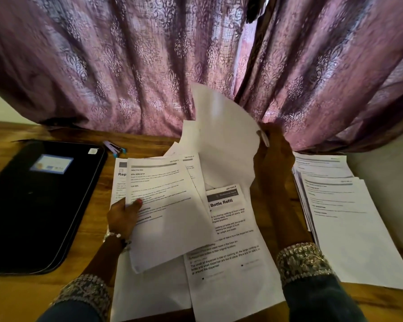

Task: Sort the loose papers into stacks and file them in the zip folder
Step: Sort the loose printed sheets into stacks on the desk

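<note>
we find the left hand [123, 213] pinching a printed sheet [165, 205] at its left edge, thumb on top. the right hand [273, 156] grips a blank sheet [221, 135] lifted upright before the curtain [126, 66]. loose papers [230, 247] lie between the hands on the wooden table [382, 303]; a sorted stack [340, 217] sits right; the black zip folder [40, 201] lies flat, left.

A room in a home, with a worktop used as a desk

A brown wood-grain worktop [84, 287] stands against plain cream wall; directly behind it hang heavy purple patterned fabric curtains [130, 66], and on its left part lies a black zip folder [37, 205], with printed white paper sheets [344, 219] stacked at its right end.
</note>
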